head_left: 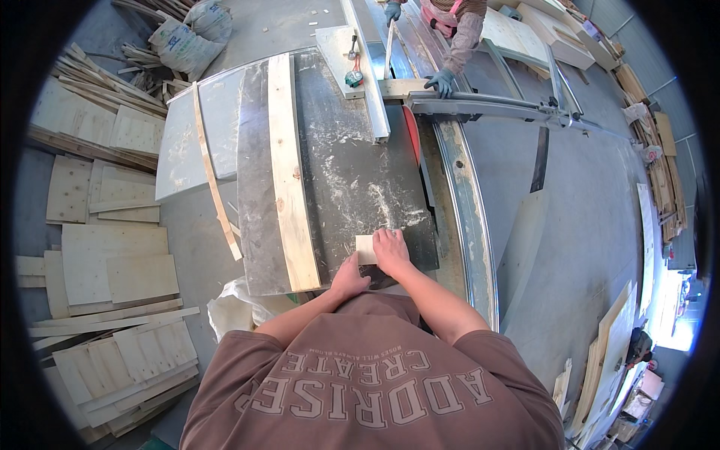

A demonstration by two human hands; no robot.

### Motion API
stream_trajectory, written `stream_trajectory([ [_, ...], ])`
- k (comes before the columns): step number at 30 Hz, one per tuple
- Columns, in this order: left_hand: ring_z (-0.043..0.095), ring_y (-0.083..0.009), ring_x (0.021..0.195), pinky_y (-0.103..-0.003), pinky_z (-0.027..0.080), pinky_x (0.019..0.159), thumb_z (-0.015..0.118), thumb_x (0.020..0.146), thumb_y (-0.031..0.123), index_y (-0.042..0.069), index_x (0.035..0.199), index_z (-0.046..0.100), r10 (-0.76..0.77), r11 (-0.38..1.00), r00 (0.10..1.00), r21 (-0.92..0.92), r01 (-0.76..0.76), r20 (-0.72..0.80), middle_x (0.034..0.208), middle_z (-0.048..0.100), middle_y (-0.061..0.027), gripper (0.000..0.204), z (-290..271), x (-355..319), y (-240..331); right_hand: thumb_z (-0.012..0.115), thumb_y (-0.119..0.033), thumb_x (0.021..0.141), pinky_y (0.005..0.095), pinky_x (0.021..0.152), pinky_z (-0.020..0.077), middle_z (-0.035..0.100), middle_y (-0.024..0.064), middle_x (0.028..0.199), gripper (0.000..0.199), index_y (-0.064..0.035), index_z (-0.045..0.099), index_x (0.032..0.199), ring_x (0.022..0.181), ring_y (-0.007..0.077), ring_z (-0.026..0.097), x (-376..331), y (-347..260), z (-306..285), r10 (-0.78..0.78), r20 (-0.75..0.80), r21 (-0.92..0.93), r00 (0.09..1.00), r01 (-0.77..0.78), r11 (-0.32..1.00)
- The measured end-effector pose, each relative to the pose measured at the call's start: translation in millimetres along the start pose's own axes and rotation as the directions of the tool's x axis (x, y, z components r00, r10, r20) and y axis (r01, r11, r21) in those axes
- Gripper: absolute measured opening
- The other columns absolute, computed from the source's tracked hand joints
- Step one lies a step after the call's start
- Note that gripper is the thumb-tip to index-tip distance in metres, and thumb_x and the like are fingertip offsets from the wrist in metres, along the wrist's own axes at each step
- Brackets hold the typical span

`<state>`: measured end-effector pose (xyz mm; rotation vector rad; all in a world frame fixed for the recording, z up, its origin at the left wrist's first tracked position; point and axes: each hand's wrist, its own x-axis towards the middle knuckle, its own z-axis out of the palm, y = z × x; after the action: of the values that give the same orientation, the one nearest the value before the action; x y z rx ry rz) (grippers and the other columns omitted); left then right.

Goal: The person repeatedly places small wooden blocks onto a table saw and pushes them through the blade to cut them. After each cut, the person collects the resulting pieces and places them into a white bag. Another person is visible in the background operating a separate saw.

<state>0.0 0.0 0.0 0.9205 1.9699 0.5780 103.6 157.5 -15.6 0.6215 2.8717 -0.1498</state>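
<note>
A small pale wooden block (366,249) is between my two hands at the near edge of a dark, sawdust-covered saw table (337,161). My right hand (391,250) grips its right side, with the fingers bent over it. At its lower left corner, my left hand (350,278) holds on with closed fingers, partly turned from view. To the left of my hands, a long light plank (287,180) lies lengthwise on the table. A red strip (412,135) stands beyond my right hand, beside the slot at the table's right side.
Across the table, a co-worker's gloved hand (441,82) rests by a metal crossbar (495,109) and a wood piece (405,88). A metal fence (367,82) runs away from me, beside a tape measure (354,76). A thin strip (208,165) and stacked boards (124,367) are at left.
</note>
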Motion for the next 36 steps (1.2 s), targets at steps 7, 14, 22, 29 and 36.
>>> stream_trajectory([
  [7, 0.053, -0.0471, 0.141, -0.049, 0.044, 0.121, 0.077, 0.080, 0.022, -0.011, 0.155, 0.037, -0.004, 1.000, 1.000, 0.020, 0.004, 0.009, 0.148, 0.055, -0.0342, 0.091, 5.9, -0.7, -3.1, 0.089, -0.020, 0.074, 0.0446, 0.110, 0.0400, 0.062, 0.0099, 0.125, 0.071, 0.0004, 0.061, 0.136, 0.124, 0.0244, 0.060, -3.9, 0.2, 3.2, 0.005, -0.005, -0.006, 1.000, -0.005, 1.000],
  [14, 0.051, -0.0464, 0.143, -0.048, 0.043, 0.122, 0.077, 0.081, 0.022, -0.011, 0.156, 0.035, -0.012, 1.000, 1.000, 0.023, 0.012, 0.020, 0.151, 0.053, -0.0341, 0.092, 6.3, 1.5, -5.5, 0.087, -0.018, 0.074, 0.0453, 0.112, 0.0393, 0.062, 0.0103, 0.127, 0.071, 0.0004, 0.060, 0.137, 0.126, 0.0244, 0.059, -2.0, 0.0, 5.6, 0.011, 0.005, 0.010, 1.000, -0.011, 1.000],
  [22, 0.052, -0.0462, 0.142, -0.048, 0.043, 0.122, 0.077, 0.080, 0.022, -0.012, 0.156, 0.037, -0.003, 1.000, 1.000, 0.012, 0.003, 0.014, 0.150, 0.053, -0.0341, 0.092, 3.8, 0.9, -4.7, 0.087, -0.018, 0.075, 0.0459, 0.113, 0.0392, 0.062, 0.0100, 0.127, 0.071, 0.0005, 0.060, 0.138, 0.127, 0.0245, 0.059, -3.0, -0.9, -1.4, 0.008, 0.016, 0.011, 1.000, -0.008, 1.000],
  [29, 0.053, -0.0463, 0.141, -0.048, 0.044, 0.121, 0.077, 0.080, 0.022, -0.012, 0.155, 0.037, -0.007, 1.000, 1.000, 0.014, 0.007, 0.014, 0.149, 0.054, -0.0342, 0.091, 5.0, 2.6, -6.7, 0.088, -0.019, 0.076, 0.0450, 0.111, 0.0396, 0.062, 0.0097, 0.127, 0.071, 0.0002, 0.060, 0.138, 0.126, 0.0240, 0.059, -2.6, -1.6, -3.1, 0.005, 0.017, 0.005, 1.000, -0.005, 1.000],
  [36, 0.053, -0.0464, 0.142, -0.048, 0.044, 0.121, 0.077, 0.080, 0.021, -0.012, 0.156, 0.037, -0.013, 1.000, 1.000, 0.005, 0.012, 0.028, 0.150, 0.054, -0.0342, 0.092, 2.7, 2.1, -4.7, 0.087, -0.019, 0.078, 0.0451, 0.113, 0.0389, 0.062, 0.0099, 0.128, 0.073, 0.0013, 0.059, 0.142, 0.128, 0.0240, 0.058, -2.2, -2.1, -3.3, 0.018, 0.040, 0.002, 0.999, -0.018, 1.000],
])
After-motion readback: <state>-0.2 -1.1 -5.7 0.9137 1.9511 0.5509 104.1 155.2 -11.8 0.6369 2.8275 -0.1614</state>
